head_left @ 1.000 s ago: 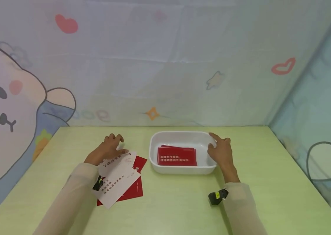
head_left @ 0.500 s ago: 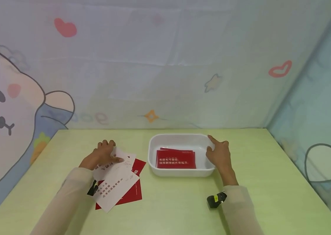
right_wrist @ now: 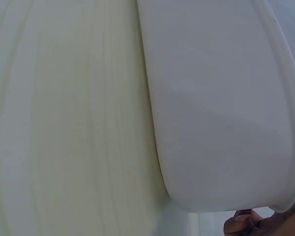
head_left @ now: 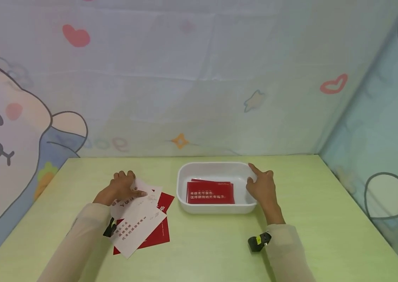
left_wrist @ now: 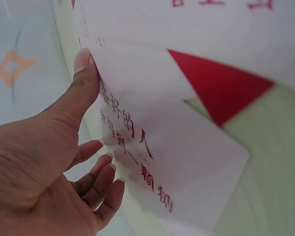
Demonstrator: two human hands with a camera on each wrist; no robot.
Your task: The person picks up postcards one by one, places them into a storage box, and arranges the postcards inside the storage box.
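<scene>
My left hand point(head_left: 120, 188) is over a loose pile of printed cards at the left. Its thumb lies on the face of a white card point(left_wrist: 196, 147) with red lettering, and the other fingers curl at that card's far edge. A second white card point(head_left: 139, 231) overlaps it nearer the front, with red cards point(head_left: 158, 235) partly hidden beneath. My right hand point(head_left: 264, 188) grips the right end of a white plastic tray point(head_left: 216, 209), index finger along the rim and thumb at its inner side. Inside the tray lie red cards point(head_left: 210, 192) with white lettering, loosely stacked.
The pale green tabletop point(head_left: 206, 250) ends at the back against a cartoon-print cloth point(head_left: 170, 98). A similar cloth point(head_left: 378, 137) hangs along the right side. A black wrist camera point(head_left: 259, 241) is on the right wrist.
My left hand has moved left and its thumb has come down onto the white card, whose far corner now shows beside the fingers. My right hand stays on the tray.
</scene>
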